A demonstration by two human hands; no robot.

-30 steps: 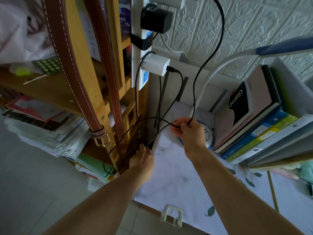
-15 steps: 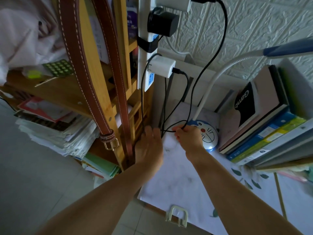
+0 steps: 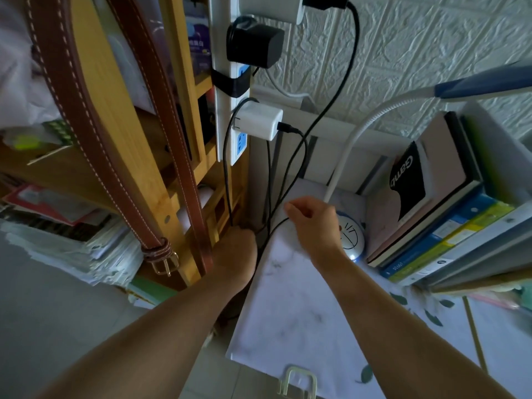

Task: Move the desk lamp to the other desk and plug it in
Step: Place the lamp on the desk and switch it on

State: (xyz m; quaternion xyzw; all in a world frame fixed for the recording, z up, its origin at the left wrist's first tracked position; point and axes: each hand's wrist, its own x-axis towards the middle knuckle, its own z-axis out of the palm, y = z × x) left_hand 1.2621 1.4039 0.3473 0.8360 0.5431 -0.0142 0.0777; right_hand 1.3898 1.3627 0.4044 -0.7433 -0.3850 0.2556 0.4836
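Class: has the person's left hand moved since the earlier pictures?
Yes. The left hand has pushed forward into the gap beside the wooden shelf, toward the power strip.

Left hand (image 3: 234, 251) fingers hidden behind desk edge (image 3: 260, 254)

This was a study corner in a home or dormitory room. A desk (image 3: 302, 306) with a marble-patterned covering stood against a wall of white embossed brick-pattern panels (image 3: 417, 38). Beside it rose a bamboo bookshelf (image 3: 121, 156) crammed with stacked papers (image 3: 66, 249), and a brown leather belt (image 3: 86, 110) hung over it. Textbooks and binders (image 3: 437, 214) leaned in a white rack on the desk, next to a cartoon-faced gooseneck desk lamp (image 3: 352, 237). A white power strip (image 3: 227, 110) fixed upright to the shelf carried phone chargers (image 3: 260, 123) and trailing black cables (image 3: 325, 110).
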